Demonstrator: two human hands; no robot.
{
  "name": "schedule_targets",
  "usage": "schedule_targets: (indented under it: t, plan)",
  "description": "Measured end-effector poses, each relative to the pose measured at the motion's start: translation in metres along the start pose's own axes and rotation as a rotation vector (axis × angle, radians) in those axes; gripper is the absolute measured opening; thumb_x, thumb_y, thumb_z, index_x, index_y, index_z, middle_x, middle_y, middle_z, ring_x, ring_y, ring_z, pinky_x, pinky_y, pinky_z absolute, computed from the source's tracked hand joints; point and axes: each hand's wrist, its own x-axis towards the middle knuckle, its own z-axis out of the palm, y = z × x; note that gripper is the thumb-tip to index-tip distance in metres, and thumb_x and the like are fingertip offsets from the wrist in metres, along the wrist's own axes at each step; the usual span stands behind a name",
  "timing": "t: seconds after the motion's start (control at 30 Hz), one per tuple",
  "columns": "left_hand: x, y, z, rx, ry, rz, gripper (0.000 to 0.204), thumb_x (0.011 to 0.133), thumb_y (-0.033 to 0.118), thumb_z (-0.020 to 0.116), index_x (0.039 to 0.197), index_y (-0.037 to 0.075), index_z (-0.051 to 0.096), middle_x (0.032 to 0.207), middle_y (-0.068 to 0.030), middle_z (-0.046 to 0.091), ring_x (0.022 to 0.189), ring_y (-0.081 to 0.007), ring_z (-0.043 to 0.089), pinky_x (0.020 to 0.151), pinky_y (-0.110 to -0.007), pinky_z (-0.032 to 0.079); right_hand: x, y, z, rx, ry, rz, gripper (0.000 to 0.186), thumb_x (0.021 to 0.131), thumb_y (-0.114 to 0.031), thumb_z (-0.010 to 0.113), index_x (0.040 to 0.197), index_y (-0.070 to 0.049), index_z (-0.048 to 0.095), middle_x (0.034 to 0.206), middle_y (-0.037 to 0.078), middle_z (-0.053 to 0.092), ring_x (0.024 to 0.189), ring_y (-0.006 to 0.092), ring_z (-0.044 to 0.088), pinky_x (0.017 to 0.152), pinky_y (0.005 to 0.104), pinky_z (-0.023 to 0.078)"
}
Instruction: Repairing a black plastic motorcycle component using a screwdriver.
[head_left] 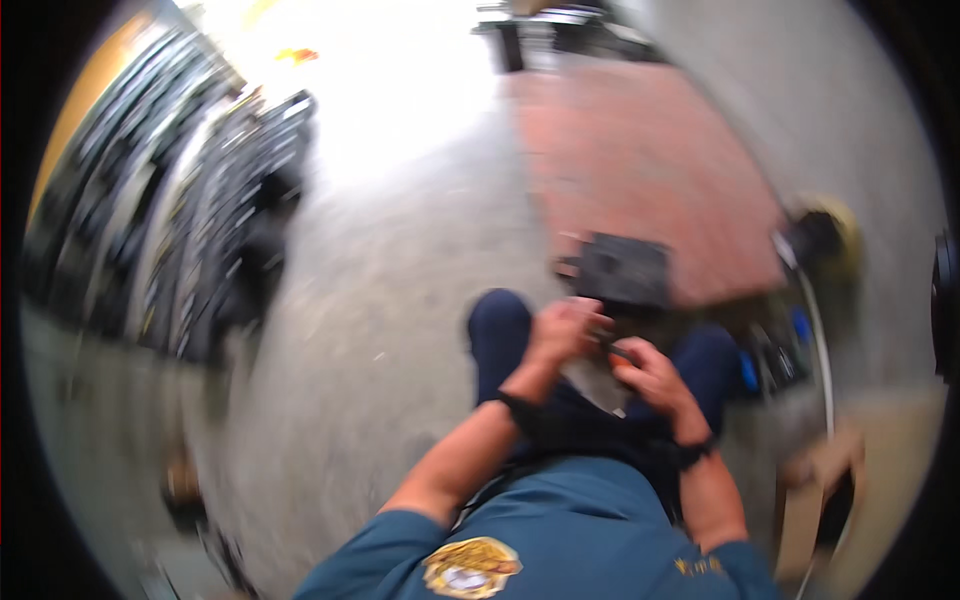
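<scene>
My right hand [654,376] is closed round an orange-and-black handle [619,358], in front of my lap. Motion blur hides what kind of tool the handle belongs to. Close beside it on the left, my left hand [566,330] has its fingers bent together at the near side of a dark, box-shaped object [626,272]. Whatever those fingers pinch is too blurred to make out. The dark object lies at the near edge of a reddish board [650,165], just beyond my hands.
Racks of long dark and metallic pieces [180,190] line the left side. Near my right knee are small dark and blue items [775,355]. A pale hose or cable [820,345] runs down the right, past a cardboard box [815,490]. Grey concrete floor [390,300] stretches ahead.
</scene>
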Motion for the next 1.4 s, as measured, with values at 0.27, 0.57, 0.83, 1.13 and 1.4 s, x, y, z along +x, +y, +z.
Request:
schedule_targets:
  t: [0.27, 0.57, 0.83, 1.13, 1.4]
  plan:
    - [-0.038, 0.011, -0.037, -0.153, -0.163, 0.142, 0.025, 0.104, 0.028, 0.058, 0.101, 0.003, 0.063, 0.093, -0.0142, 0.074, 0.062, -0.014, 0.065, 0.052, -0.024, 0.047, -0.064, -0.051, 0.039, 0.393, 0.113, 0.084, 0.04, 0.096, -0.024, 0.065, 0.13, -0.004, 0.056, 0.09, 0.001, 0.063, 0.061, 0.0053, 0.052, 0.054, 0.0228, 0.046]
    - [0.012, 0.01, -0.027, -0.201, -0.162, 0.126, 0.029, 0.104, 0.03, 0.058, 0.103, 0.001, 0.063, 0.09, -0.0155, 0.072, 0.064, -0.0164, 0.065, 0.054, -0.026, 0.048, -0.052, -0.033, -0.014, 0.33, 0.213, -0.046, 0.041, 0.089, -0.017, 0.072, 0.125, -0.003, 0.059, 0.096, 0.006, 0.068, 0.065, 0.0072, 0.056, 0.057, 0.0248, 0.048]
    - [0.068, 0.031, -0.049, -0.219, -0.344, 0.086, 0.025, 0.103, 0.024, 0.059, 0.101, -0.001, 0.066, 0.08, -0.0137, 0.071, 0.07, -0.0223, 0.065, 0.064, -0.033, 0.049, 0.038, -0.038, -0.084, 0.72, 0.275, -0.237, 0.044, 0.088, -0.014, 0.078, 0.124, 0.0, 0.056, 0.097, 0.008, 0.071, 0.071, 0.0086, 0.063, 0.065, 0.0255, 0.055]
    - [0.13, 0.025, -0.055, 0.238, -0.369, 0.003, 0.024, 0.099, 0.021, 0.064, 0.093, -0.002, 0.066, 0.074, -0.0135, 0.069, 0.066, -0.0194, 0.064, 0.062, -0.029, 0.048, 0.071, -0.018, -0.098, 0.582, 0.432, -0.022, 0.038, 0.092, -0.03, 0.076, 0.109, -0.002, 0.056, 0.095, 0.012, 0.075, 0.062, 0.0083, 0.059, 0.056, 0.0255, 0.052]
    - [0.141, 0.027, -0.045, 0.237, -0.225, 0.14, 0.027, 0.101, 0.027, 0.064, 0.087, 0.004, 0.063, 0.073, -0.008, 0.066, 0.063, -0.0134, 0.057, 0.06, -0.027, 0.043, 0.077, -0.015, -0.097, 0.559, 0.37, -0.026, 0.058, 0.088, -0.05, 0.076, 0.11, 0.001, 0.059, 0.074, 0.003, 0.063, 0.051, 0.0052, 0.052, 0.047, 0.0224, 0.045]
